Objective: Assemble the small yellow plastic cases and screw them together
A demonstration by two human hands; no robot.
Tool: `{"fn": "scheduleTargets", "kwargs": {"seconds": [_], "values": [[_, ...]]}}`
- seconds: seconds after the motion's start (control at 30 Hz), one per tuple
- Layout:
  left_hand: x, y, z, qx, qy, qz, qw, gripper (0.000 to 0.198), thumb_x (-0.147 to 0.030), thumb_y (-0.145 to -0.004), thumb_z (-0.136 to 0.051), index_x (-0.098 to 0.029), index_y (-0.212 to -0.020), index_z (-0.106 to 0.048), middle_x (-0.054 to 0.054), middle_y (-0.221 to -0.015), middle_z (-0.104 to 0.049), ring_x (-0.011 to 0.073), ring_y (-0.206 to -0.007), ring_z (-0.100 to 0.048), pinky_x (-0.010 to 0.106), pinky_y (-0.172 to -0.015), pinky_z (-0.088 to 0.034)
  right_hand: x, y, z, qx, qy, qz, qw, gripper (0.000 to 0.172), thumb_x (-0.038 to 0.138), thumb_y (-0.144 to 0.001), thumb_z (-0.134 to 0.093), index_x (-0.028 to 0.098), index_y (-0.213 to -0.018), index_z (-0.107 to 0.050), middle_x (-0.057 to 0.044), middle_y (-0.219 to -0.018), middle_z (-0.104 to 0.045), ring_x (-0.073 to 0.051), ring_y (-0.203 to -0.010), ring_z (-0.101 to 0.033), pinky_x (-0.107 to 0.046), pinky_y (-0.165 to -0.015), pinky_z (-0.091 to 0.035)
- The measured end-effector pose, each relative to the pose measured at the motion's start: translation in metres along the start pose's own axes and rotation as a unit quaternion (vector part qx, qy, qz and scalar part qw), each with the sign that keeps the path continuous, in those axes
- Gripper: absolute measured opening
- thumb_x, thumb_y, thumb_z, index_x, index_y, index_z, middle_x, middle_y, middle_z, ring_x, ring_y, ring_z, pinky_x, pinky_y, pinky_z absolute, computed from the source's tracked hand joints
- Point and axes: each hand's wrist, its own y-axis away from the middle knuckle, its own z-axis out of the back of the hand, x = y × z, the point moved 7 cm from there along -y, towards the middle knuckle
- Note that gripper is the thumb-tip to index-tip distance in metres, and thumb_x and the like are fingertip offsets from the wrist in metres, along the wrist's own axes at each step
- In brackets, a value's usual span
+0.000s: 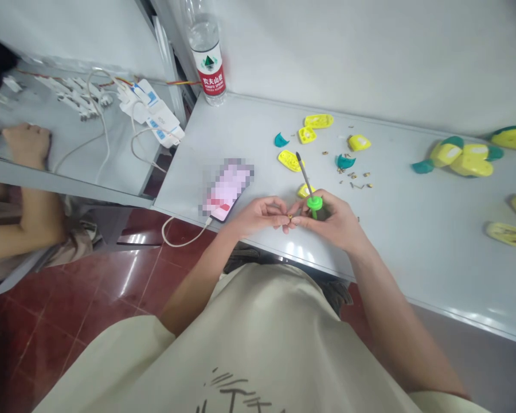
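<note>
My left hand (258, 217) pinches a small brass part (289, 217) between thumb and fingertips. My right hand (329, 221) grips a green-handled screwdriver (314, 202), whose dark shaft points up and away over the table. The two hands nearly touch around the brass part. Just beyond them lie a yellow plastic piece (304, 191), partly hidden by the screwdriver, and another yellow plastic shell (290, 160). Several small brass bits (352, 179) are scattered to the right of the screwdriver's tip, near a teal plastic piece (346, 162).
On the pale grey table (395, 229) lie more yellow and teal plastic parts, a pixelated phone (226, 189) on a white cable, and a water bottle (207, 54). At left, a co-worker's hand (26, 143) rests at a bench with white parts and wires (77, 94).
</note>
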Motion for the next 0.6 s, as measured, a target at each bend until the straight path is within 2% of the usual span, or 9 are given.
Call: {"fn": "scheduleTargets", "kwargs": {"seconds": [0.3,0.6], "values": [[-0.0015,-0.0006,-0.0009,0.010,0.002,-0.015,1.000,0.030,-0.035,-0.082,-0.078,-0.015,-0.098,-0.061,0.005,-0.079,-0.074,0.0134,-0.073,-0.069,0.028,-0.072,-0.050,0.0002,0.0002,0.0015,-0.009,0.013,0.005,1.000,0.037,0.049,-0.072,-0.083,0.025,-0.085,-0.059,-0.001,-0.089,-0.069,-0.016,-0.073,-0.060,-0.032,-0.072,-0.050],[-0.0002,-0.0008,-0.0008,0.013,0.009,-0.019,1.000,0.031,-0.037,-0.079,-0.080,-0.014,-0.097,-0.070,0.007,-0.082,-0.075,0.0154,-0.076,-0.070,0.029,-0.074,-0.052,-0.0012,0.0010,0.0021,-0.009,0.022,-0.001,1.000,0.040,0.055,-0.070,-0.082,0.025,-0.086,-0.060,-0.002,-0.086,-0.067,-0.018,-0.075,-0.061,-0.033,-0.073,-0.051]]}}
